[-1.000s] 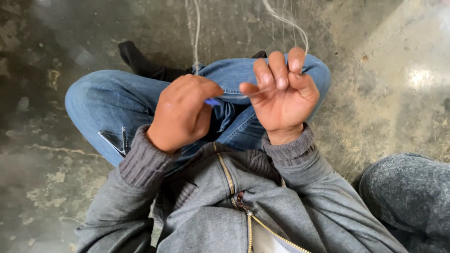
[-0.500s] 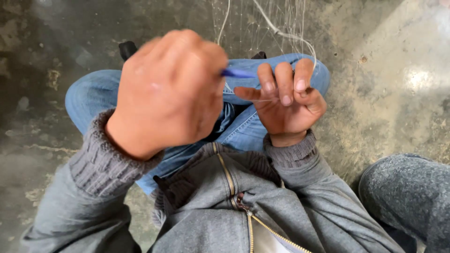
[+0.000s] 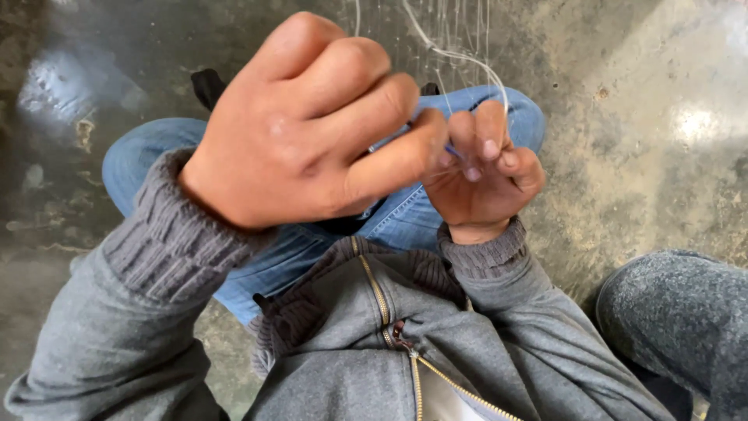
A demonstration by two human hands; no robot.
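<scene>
Above denim lap: hands (image 3: 312,132) (image 3: 483,175) pinch thin blue needle (image 3: 452,150), fine translucent netting (image 3: 460,54).

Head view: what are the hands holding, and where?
Left hand pinches a blue tool by its rear; right hand hooks pale net cord over its fingers.

A worn grey concrete floor (image 3: 623,93) with pale stains lay all around. Crossed legs in blue denim jeans (image 3: 140,168) rested on it, one black-socked foot (image 3: 206,84) showing behind. A grey zip-up hooded jacket (image 3: 366,366) filled the foreground; a grey speckled fabric bundle (image 3: 686,320) lay at right.
</scene>
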